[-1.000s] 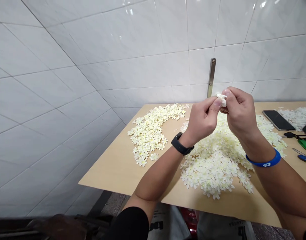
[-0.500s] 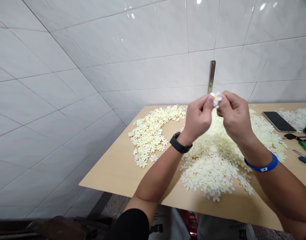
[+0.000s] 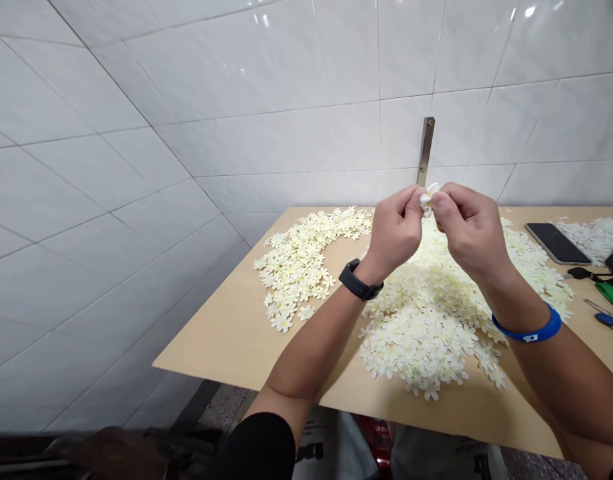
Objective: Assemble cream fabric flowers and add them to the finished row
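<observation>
My left hand (image 3: 396, 230) and my right hand (image 3: 469, 230) are raised above the wooden table (image 3: 226, 333), fingertips together. Both pinch one small white fabric flower (image 3: 427, 198) between them. A black watch band sits on my left wrist and a blue band on my right wrist. Under my hands lies a big heap of white-yellow flowers (image 3: 436, 313). A smaller curved spread of flowers (image 3: 301, 263) lies to its left.
A black phone (image 3: 556, 242) lies at the right, with another pile of white petals (image 3: 593, 235) behind it. Keys and green and blue tools (image 3: 606, 300) sit at the right edge. A metal bracket (image 3: 425, 150) is fixed on the tiled wall. The table's left corner is close to the wall.
My hands have shifted slightly left and kept working the flower between the fingertips; the flower now shows less bunched than a second ago.
</observation>
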Motion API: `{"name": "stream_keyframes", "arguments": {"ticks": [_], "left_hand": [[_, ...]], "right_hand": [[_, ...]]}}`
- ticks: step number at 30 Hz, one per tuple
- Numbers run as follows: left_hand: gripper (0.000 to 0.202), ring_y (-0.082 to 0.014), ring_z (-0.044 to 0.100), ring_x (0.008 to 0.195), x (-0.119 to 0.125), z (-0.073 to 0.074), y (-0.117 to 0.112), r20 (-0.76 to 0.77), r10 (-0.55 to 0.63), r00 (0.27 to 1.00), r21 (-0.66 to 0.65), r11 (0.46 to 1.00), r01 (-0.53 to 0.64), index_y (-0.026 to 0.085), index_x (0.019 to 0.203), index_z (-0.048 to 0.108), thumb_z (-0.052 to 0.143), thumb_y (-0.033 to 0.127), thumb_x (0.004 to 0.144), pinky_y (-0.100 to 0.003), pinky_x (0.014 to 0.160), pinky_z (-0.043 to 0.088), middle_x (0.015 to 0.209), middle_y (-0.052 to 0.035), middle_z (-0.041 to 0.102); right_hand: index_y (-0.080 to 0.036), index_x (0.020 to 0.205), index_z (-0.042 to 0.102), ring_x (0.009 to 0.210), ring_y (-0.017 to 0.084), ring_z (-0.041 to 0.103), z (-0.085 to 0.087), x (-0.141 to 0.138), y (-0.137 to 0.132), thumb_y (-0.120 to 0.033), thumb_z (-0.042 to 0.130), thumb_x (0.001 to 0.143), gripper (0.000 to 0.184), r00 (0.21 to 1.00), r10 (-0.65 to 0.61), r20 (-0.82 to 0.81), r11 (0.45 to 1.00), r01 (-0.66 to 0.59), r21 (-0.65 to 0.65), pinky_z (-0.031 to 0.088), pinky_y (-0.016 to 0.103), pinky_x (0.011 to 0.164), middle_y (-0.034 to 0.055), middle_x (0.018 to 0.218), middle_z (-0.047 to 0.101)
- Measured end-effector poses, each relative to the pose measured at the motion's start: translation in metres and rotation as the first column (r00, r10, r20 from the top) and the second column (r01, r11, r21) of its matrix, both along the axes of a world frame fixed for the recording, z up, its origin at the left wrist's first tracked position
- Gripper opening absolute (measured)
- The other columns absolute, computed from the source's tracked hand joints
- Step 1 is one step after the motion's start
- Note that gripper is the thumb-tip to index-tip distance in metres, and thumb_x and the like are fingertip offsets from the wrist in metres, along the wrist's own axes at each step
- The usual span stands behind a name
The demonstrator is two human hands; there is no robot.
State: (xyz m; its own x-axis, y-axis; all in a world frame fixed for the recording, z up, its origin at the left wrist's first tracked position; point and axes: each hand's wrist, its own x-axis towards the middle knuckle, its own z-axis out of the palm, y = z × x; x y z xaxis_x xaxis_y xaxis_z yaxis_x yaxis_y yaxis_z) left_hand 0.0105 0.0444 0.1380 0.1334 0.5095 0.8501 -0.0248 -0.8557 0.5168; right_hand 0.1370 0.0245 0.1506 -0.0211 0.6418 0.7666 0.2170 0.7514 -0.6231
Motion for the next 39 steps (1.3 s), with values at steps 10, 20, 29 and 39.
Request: {"name": "stream_keyframes", "arguments": {"ticks": [10, 20, 29, 39], "left_hand": [[0.046, -0.0113, 0.037, 0.058, 0.002, -0.002, 0.001, -0.005, -0.008, 1.000, -0.009, 1.000, 0.007, 0.019, 0.069, 0.047, 0.047, 0.048, 0.105, -0.028, 0.056, 0.031, 0.062, 0.0023, 0.041], [0.052, -0.0109, 0.033, 0.056, -0.012, -0.032, 0.007, -0.153, 0.047, 0.987, -0.109, 0.992, -0.064, 0.019, 0.065, 0.037, 0.046, 0.055, 0.102, -0.028, 0.056, 0.027, 0.059, 0.0035, 0.037], [0.048, -0.0122, 0.032, 0.058, -0.016, -0.093, -0.006, -0.295, -0.006, 0.955, -0.400, 0.909, -0.118, 0.020, 0.063, 0.030, 0.046, 0.045, 0.101, -0.029, 0.057, 0.023, 0.058, 0.0035, 0.034], [0.043, -0.0116, 0.034, 0.058, -0.009, -0.102, -0.020, -0.400, -0.071, 0.914, -0.407, 0.907, -0.107, 0.019, 0.066, 0.033, 0.044, 0.040, 0.101, -0.029, 0.059, 0.025, 0.059, 0.0031, 0.037]], "right_hand": [[-0.021, 0.065, 0.043, 0.057, 0.011, 0.031, -0.001, -0.003, -0.003, -0.055, 0.060, 0.098, 0.050, 0.999, 0.015, -0.030, 1.000, -0.014, 0.011, 0.026, 0.028, 0.052, -0.0042, 0.062, 0.033], [-0.022, 0.065, 0.041, 0.057, 0.012, 0.030, -0.034, 0.001, 0.013, -0.056, 0.058, 0.097, 0.050, 0.999, 0.040, 0.002, 0.984, -0.039, -0.173, 0.025, 0.029, 0.053, -0.0047, 0.061, 0.032], [-0.022, 0.063, 0.040, 0.056, 0.013, 0.032, -0.089, 0.006, -0.006, -0.049, 0.053, 0.098, 0.045, 0.988, 0.035, 0.153, 0.924, 0.026, -0.382, 0.026, 0.030, 0.054, -0.0042, 0.059, 0.035], [-0.022, 0.062, 0.040, 0.055, 0.013, 0.033, -0.109, 0.022, -0.015, -0.050, 0.056, 0.095, 0.046, 0.984, 0.010, 0.180, 0.898, 0.070, -0.434, 0.027, 0.029, 0.054, -0.0042, 0.057, 0.037]]}}
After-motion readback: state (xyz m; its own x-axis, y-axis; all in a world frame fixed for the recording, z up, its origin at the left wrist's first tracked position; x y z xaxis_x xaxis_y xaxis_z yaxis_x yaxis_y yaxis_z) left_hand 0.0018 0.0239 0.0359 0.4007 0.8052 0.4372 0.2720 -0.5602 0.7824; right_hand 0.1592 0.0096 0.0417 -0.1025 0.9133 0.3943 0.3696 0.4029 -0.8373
